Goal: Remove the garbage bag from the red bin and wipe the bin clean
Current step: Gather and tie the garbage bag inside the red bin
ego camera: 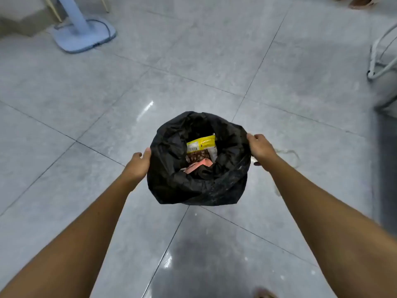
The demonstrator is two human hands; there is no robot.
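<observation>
A black garbage bag hangs open in the middle of the view, above the grey tiled floor. Inside it I see a yellow wrapper and a pink scrap of paper. My left hand grips the bag's left rim. On the opposite side my right hand grips the right rim. Both arms are stretched forward. The red bin is not in view.
A pale blue fan stand base with a dark cord sits on the floor at the far left. A white metal chair frame is at the right edge. The grey tile floor stretches between them.
</observation>
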